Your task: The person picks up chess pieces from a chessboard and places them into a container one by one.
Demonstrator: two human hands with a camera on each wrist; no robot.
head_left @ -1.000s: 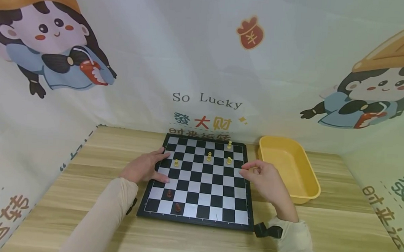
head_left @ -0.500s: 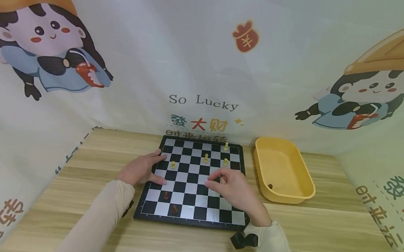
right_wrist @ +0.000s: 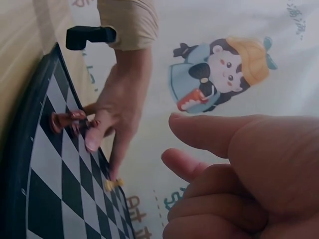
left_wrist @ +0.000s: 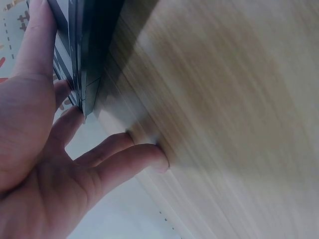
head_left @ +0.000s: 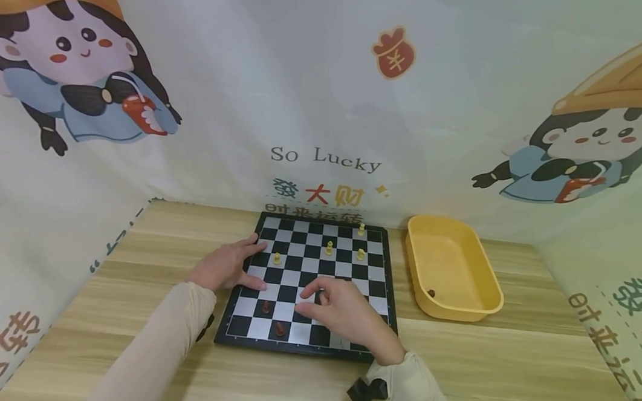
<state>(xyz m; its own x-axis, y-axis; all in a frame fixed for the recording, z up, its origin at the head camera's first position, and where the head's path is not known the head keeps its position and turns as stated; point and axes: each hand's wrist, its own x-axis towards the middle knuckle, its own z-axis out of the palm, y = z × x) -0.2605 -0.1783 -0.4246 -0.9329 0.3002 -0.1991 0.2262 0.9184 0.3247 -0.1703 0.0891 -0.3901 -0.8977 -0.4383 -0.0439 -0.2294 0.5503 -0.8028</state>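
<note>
Printed cloth [head_left: 224, 80] is hanging behind. Your left hand [head_left: 224, 266], fingers spread, is touching the chessboard [head_left: 309, 265]; your right hand [head_left: 339, 307] is hovering above, thumb and forefinger apart.

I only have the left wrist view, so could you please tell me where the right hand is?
Observer: The right hand is over the chessboard.
Operator: Thank you; what do you see just to the left of it?
Observer: There are two reddish-brown chess pieces on the squares there.
Operator: And is anything standing to the right of the chessboard, please?
Observer: Yes, a yellow tub with a small dark object inside.
</note>
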